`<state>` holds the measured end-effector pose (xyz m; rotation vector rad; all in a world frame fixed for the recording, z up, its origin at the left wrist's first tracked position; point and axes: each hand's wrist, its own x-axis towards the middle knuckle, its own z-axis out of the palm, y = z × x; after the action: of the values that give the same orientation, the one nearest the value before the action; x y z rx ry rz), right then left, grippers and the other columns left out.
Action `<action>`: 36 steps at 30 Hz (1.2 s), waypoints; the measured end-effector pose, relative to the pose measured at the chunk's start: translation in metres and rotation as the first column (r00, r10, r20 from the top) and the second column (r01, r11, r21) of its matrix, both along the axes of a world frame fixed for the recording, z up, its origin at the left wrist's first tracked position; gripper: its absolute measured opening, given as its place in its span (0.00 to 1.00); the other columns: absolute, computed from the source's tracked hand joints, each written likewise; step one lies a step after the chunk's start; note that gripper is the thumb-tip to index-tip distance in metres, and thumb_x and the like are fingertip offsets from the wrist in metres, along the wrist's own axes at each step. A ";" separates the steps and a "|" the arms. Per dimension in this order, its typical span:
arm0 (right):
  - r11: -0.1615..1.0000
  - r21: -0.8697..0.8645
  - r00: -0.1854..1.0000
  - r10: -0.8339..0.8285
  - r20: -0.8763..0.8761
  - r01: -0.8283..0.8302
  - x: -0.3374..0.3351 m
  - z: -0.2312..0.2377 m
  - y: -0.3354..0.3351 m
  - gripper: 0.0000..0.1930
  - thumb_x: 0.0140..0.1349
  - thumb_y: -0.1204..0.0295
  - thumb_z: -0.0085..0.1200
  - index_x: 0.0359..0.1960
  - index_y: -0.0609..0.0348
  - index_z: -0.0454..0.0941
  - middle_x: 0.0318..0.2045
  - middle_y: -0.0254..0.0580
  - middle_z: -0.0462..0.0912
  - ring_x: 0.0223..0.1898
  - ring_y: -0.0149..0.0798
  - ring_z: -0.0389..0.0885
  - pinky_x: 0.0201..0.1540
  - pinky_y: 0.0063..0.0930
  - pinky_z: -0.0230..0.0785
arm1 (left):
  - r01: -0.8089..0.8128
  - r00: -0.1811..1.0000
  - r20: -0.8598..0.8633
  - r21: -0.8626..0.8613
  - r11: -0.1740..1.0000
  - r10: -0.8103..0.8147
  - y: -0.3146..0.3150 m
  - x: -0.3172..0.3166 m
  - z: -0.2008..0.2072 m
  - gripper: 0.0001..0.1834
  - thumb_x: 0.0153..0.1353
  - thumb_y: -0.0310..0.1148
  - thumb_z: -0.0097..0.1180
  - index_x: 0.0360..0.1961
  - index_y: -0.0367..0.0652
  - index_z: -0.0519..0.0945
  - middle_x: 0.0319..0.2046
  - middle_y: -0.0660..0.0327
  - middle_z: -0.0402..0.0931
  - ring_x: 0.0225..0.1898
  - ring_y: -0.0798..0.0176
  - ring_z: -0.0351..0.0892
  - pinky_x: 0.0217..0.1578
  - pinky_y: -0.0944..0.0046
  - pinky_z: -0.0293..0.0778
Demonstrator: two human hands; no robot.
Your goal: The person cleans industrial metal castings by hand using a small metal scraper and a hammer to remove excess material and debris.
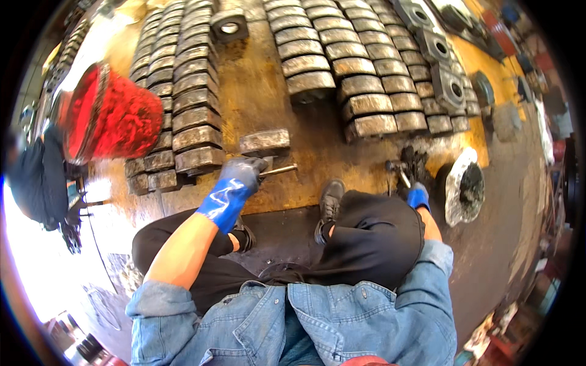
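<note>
My left hand (243, 173), in a blue glove with a dark, dirty front, is closed round a short metal rod (281, 170) whose free end points right. Just beyond it, a single worn metal block (265, 143) lies on the oily yellow-brown surface. My right hand (417, 195), gloved in blue, is low beside my right knee, its fingers partly hidden. It grips the handle of a hammer (397, 166), the head lying near a dark, greasy heap (416, 163). Right of that hand sits a shiny, crumpled-rimmed bowl (455, 192) with dark material in it.
Long rows of metal blocks (198, 131) stand at left, with more rows (372, 100) at right. Holed blocks (448, 88) top the far-right rows. A red bucket (116, 116) lies tipped at left; another person (39, 177) is beyond it. One holed block (230, 27) stands far off.
</note>
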<state>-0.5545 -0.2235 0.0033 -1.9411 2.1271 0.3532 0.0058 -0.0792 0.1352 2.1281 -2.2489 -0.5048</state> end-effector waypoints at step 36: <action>0.654 -0.171 0.443 0.658 0.609 -0.737 0.329 0.173 0.109 0.11 0.49 0.63 0.63 0.34 0.49 0.81 0.32 0.45 0.83 0.36 0.52 0.81 0.37 0.39 0.75 | -0.031 1.000 0.002 0.049 0.998 0.031 0.029 -0.003 -0.001 0.13 0.57 0.30 0.49 0.42 0.46 0.80 0.39 0.54 0.80 0.43 0.49 0.80 0.43 0.53 0.75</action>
<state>-0.2258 -0.1146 0.1767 -2.3389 0.7742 -0.0632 0.0027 -0.0498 0.1340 2.1826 -2.2237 -0.5633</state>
